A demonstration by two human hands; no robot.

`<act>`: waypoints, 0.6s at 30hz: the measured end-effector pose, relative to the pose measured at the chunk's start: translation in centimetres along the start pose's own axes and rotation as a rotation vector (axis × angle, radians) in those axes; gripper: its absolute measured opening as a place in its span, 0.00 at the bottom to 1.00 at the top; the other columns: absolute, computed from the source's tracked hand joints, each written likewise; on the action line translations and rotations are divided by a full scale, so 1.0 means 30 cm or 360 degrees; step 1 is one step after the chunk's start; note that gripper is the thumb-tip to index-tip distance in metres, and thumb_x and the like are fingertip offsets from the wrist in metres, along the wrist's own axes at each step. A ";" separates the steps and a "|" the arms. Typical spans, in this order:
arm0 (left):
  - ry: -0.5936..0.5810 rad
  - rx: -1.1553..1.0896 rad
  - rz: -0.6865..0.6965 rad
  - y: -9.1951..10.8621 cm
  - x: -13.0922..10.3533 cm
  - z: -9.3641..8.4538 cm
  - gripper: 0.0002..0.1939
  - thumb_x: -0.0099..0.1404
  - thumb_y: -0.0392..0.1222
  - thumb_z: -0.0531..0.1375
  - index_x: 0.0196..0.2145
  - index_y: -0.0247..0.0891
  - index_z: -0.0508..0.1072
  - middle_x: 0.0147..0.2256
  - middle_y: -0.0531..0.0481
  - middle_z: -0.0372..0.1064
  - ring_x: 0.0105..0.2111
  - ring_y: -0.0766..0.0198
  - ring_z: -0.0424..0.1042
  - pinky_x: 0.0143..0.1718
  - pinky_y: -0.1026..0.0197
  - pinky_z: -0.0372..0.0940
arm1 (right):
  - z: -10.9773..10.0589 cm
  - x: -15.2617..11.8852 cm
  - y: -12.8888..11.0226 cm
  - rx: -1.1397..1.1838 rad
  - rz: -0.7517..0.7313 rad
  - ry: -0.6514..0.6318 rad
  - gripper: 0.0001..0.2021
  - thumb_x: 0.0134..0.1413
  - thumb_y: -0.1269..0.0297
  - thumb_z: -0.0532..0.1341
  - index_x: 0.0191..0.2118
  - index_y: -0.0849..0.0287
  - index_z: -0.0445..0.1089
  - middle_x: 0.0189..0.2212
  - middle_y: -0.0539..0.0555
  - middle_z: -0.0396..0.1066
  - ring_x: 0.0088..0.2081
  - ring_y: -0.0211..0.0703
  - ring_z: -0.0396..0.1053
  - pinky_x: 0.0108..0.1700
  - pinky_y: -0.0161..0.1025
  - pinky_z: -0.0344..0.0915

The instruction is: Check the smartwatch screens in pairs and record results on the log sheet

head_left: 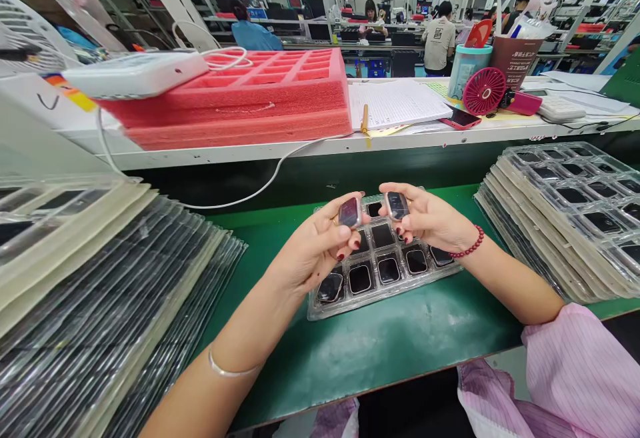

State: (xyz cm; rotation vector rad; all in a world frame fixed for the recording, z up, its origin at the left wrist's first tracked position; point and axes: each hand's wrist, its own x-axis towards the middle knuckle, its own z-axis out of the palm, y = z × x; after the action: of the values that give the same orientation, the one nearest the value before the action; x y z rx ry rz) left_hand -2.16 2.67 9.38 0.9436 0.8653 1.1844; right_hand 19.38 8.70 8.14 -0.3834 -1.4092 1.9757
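Note:
My left hand (320,241) pinches a small square watch-like piece (349,213) with a dark reddish face between thumb and fingers. A second such piece (397,205), dark-faced with a light metal rim, is held in the fingers of my right hand (425,215). The two pieces are raised side by side, a small gap apart. Beneath them a clear plastic tray (370,306) lies on the green work surface, with several dark square pieces in its compartments. One piece (331,287) at its front left corner sits tilted. My hands cover part of the tray's back rows.
Stacked clear trays stand at the left (125,305) and right (565,225). Behind, a white shelf (300,151) carries red foam (240,118), papers (395,101), a pink fan (484,91), a phone (460,118) and cups. A white cable hangs over its front. People sit farther back.

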 end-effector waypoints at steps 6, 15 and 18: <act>0.0120 -0.0233 -0.0055 0.015 0.013 -0.020 0.28 0.56 0.66 0.65 0.41 0.39 0.80 0.30 0.48 0.74 0.20 0.73 0.65 0.16 0.73 0.61 | -0.023 0.013 -0.013 0.0308 0.0146 0.0126 0.28 0.66 0.41 0.50 0.51 0.62 0.70 0.38 0.56 0.77 0.24 0.32 0.69 0.24 0.27 0.70; 0.0192 -0.0503 -0.0180 0.032 0.019 -0.005 0.30 0.67 0.64 0.55 0.39 0.30 0.78 0.24 0.48 0.72 0.17 0.74 0.65 0.16 0.74 0.63 | -0.042 0.019 -0.007 0.0324 0.0135 0.0101 0.31 0.66 0.38 0.45 0.48 0.62 0.69 0.35 0.56 0.78 0.25 0.34 0.72 0.26 0.30 0.72; 0.0125 -0.0308 -0.0102 0.019 0.022 -0.006 0.22 0.60 0.53 0.67 0.43 0.32 0.76 0.30 0.47 0.76 0.22 0.72 0.72 0.21 0.74 0.66 | -0.034 0.018 0.000 0.0289 0.0171 0.0071 0.20 0.62 0.49 0.60 0.51 0.59 0.66 0.40 0.55 0.78 0.29 0.34 0.75 0.29 0.29 0.74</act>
State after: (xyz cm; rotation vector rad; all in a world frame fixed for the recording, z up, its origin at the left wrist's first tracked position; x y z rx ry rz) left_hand -2.42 3.40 9.82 0.7119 0.8210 1.2324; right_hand 19.59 9.81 7.84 -0.4249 -1.1920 2.1487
